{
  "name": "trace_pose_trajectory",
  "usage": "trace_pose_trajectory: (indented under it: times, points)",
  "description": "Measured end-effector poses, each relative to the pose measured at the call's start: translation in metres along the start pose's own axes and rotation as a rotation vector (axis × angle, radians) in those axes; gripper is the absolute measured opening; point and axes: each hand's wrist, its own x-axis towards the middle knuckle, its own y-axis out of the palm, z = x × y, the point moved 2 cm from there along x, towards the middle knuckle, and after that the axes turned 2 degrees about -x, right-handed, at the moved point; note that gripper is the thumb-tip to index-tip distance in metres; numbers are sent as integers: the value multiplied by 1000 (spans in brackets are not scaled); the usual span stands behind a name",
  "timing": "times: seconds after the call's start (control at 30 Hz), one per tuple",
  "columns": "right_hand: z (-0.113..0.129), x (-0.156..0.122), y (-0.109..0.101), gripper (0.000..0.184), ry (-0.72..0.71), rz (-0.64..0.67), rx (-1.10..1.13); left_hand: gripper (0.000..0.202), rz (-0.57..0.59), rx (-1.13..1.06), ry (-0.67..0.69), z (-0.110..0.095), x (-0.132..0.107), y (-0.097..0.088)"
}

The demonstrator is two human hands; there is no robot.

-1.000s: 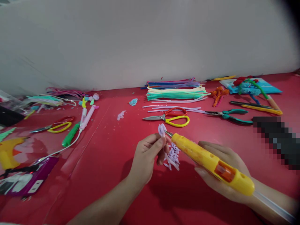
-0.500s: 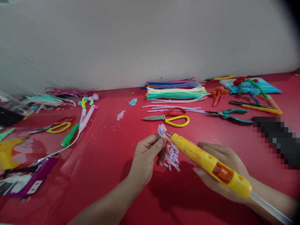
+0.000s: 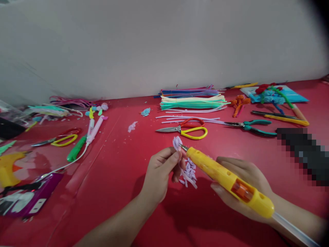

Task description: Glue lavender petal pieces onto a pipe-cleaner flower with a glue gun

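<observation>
Between the thumb and fingers of my left hand is a small lilac pipe-cleaner flower, held upright above the table. My right hand is wrapped round a yellow hot glue gun; a clear glue stick sticks out of its back end. The gun's metal nozzle meets the flower's right side; whether glue is coming out is too small to see. Cut lilac pipe-cleaner pieces lie in a loose pile on the table just below and behind my left fingertips, partly hidden.
Scissors and green-handled pliers lie beyond my hands. Bundled pipe cleaners rest near the wall. To the left are other scissors, a pink corded tool, another yellow glue gun and a purple power strip.
Almost nothing differs. The glue gun has shifted very slightly to the left, its nozzle still at the flower, and my left hand keeps its hold.
</observation>
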Motion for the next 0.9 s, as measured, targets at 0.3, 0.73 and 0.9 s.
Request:
trace_pose_trajectory:
  times: [0.3, 0.73, 0.9]
  points:
    - [1, 0, -1, 19, 34, 52, 18, 18, -25, 63, 32, 0, 0, -1]
    - [-27, 14, -13, 11, 337, 272, -141, 22, -184, 745, 280, -19, 5, -7]
    - [-48, -6, -2, 29, 372, 615, -283, 21, -146, 650, 200, -17, 5, -7]
